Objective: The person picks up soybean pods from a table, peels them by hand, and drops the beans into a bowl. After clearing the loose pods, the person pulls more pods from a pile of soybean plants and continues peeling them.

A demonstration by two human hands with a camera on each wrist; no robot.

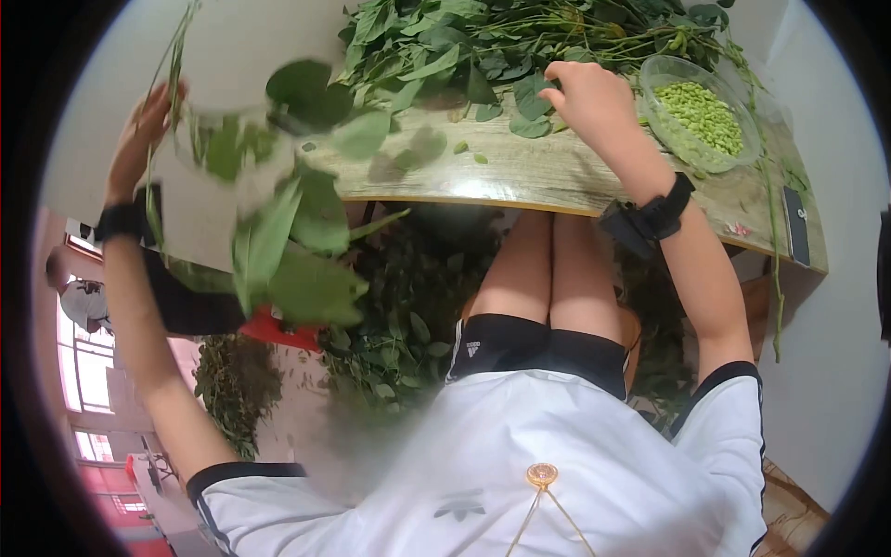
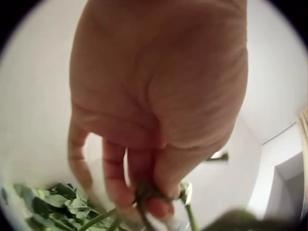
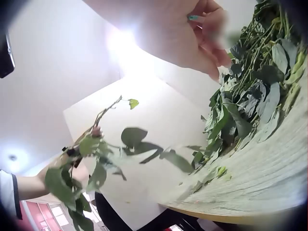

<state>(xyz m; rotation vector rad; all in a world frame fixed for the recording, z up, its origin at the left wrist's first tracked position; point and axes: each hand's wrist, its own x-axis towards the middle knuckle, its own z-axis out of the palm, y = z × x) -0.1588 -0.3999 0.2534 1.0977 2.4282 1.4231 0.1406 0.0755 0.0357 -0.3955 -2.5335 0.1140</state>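
Raised at the far left, my left hand [image 1: 147, 125] pinches the stem of a leafy green bean stalk [image 1: 311, 218]. Its broad leaves hang and blur toward the middle of the head view. Up close in the left wrist view, the stem [image 2: 144, 192] passes between thumb and fingers. My right hand [image 1: 594, 102] is above the table [image 1: 520, 172], fingers loosely bent, with a gap between thumb and forefinger. It is beside the heap of bean plants [image 1: 436, 46] and left of a clear plastic bowl [image 1: 652, 79] containing shelled green beans [image 1: 696, 116].
A phone [image 1: 795, 226] lies at the table's right end. Loose pods [image 1: 461, 147] are scattered near the front edge [image 1: 445, 199]. More leafy plants [image 1: 399, 325] lie on the floor beneath, with another heap [image 1: 237, 385] further left. Another person [image 1: 85, 302] is in the background.
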